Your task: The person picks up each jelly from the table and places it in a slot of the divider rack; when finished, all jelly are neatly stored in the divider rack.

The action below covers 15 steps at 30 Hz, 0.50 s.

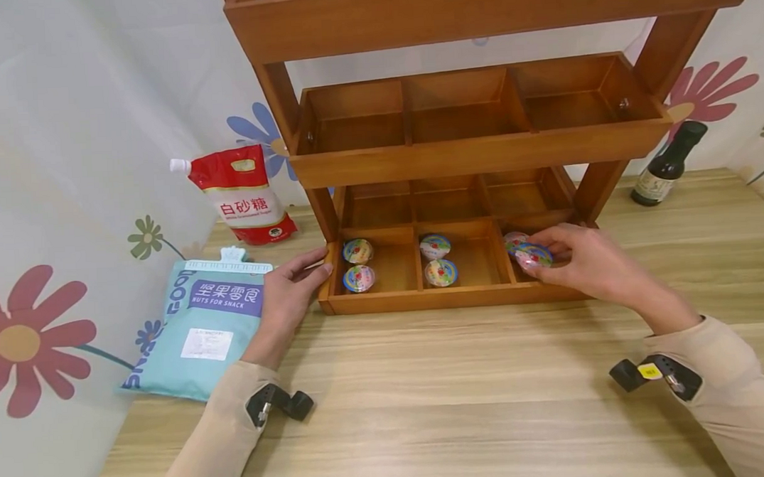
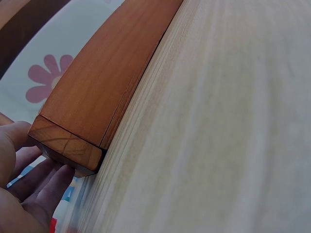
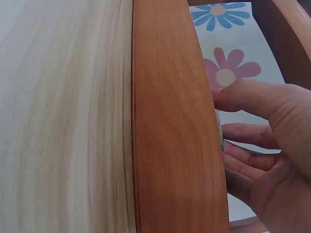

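My right hand (image 1: 584, 262) pinches a small jelly cup (image 1: 533, 255) with a printed lid, over the right front compartment of the wooden shelf's lowest tray (image 1: 385, 302). Another jelly cup (image 1: 515, 240) sits just behind it, partly covered. In the right wrist view the tray's front board (image 3: 175, 121) hides most of the held cup, and the thumb is at the board's upper edge. My left hand (image 1: 291, 292) rests against the tray's left end, its fingers touching the corner (image 2: 68, 145). Two jelly cups (image 1: 359, 278) stand in the left compartment, two more (image 1: 441, 272) in the middle one.
Left of the shelf lie a red and white sugar pouch (image 1: 246, 202) and a pale blue nut snack bag (image 1: 200, 332) with a clip. A dark bottle (image 1: 667, 165) stands to the right. Upper shelf trays (image 1: 481, 156) overhang the lowest one.
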Each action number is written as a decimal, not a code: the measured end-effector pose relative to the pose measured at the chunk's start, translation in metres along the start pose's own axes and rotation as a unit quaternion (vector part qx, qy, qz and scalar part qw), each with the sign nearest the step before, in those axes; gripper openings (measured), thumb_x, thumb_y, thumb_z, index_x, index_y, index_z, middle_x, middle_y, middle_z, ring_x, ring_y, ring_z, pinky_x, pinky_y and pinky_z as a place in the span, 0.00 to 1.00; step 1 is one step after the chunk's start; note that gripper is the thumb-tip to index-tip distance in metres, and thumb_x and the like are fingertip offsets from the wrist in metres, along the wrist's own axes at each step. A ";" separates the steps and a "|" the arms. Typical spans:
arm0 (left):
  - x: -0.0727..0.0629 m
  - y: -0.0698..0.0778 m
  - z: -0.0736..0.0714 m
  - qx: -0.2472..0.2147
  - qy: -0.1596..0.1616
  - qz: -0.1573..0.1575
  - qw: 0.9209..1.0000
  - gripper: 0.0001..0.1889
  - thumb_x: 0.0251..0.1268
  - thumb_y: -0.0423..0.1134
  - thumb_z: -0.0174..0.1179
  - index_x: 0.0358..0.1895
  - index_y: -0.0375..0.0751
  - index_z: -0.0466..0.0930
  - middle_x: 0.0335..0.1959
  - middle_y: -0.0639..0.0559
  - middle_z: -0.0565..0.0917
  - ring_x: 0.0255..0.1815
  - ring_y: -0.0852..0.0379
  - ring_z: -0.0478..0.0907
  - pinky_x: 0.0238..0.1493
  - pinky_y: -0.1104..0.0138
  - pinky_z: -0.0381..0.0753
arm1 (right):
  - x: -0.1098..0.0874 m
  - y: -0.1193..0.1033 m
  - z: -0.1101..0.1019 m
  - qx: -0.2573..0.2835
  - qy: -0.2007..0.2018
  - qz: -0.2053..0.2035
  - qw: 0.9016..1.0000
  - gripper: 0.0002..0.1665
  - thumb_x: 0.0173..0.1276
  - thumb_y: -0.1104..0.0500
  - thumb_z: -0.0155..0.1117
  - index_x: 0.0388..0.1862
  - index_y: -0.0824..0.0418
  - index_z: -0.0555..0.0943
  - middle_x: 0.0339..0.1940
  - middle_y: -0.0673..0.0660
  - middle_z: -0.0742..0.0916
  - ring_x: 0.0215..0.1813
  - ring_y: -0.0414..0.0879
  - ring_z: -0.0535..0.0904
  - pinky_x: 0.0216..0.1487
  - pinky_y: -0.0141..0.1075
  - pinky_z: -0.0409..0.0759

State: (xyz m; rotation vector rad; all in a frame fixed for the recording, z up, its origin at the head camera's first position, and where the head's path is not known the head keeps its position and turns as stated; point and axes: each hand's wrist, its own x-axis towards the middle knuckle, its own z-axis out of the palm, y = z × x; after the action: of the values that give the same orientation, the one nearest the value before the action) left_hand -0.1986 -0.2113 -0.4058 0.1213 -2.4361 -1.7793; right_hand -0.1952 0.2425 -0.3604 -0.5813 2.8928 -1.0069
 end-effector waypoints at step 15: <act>-0.001 0.000 -0.001 0.005 0.000 -0.005 1.000 0.20 0.72 0.40 0.70 0.65 0.43 0.87 0.63 0.48 0.86 0.59 0.54 0.85 0.54 0.74 0.83 | -0.001 -0.002 -0.001 -0.008 -0.024 0.009 1.000 0.26 0.68 0.54 0.77 0.59 0.68 0.85 0.47 0.62 0.90 0.47 0.56 0.88 0.47 0.45 0.86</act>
State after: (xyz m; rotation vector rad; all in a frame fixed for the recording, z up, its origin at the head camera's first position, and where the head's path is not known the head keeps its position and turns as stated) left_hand -0.1979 -0.2117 -0.4054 0.1340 -2.4494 -1.7707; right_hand -0.1935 0.2423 -0.3590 -0.5712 2.8617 -0.9556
